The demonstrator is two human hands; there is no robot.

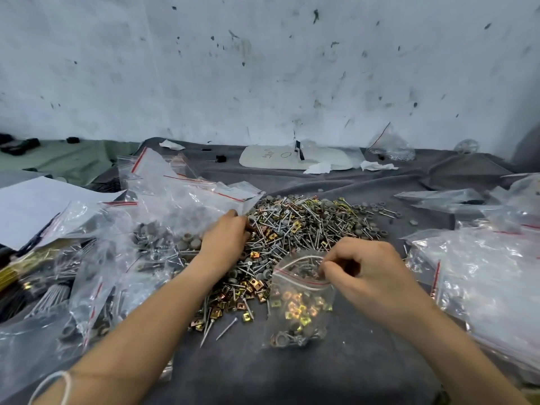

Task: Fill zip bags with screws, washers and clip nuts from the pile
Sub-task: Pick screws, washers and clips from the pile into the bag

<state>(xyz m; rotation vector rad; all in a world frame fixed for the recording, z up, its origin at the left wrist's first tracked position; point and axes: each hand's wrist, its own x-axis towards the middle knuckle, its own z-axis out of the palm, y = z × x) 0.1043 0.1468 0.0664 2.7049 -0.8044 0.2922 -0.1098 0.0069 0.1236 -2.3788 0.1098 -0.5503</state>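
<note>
A wide pile (306, 226) of long screws, grey washers and gold clip nuts lies in the middle of the grey cloth. My left hand (226, 236) reaches into the pile's left side, fingers curled down among the screws; what they hold is hidden. A small clear zip bag (298, 305) with a red strip stands at the pile's near edge, holding clip nuts and washers. My right hand (368, 270) pinches the bag's open mouth at its right rim.
Filled and empty zip bags (163, 206) heap up on the left, beside white paper (35, 206). More bagged parts (482, 273) lie on the right. A white board (295, 157) and paper scraps sit by the back wall.
</note>
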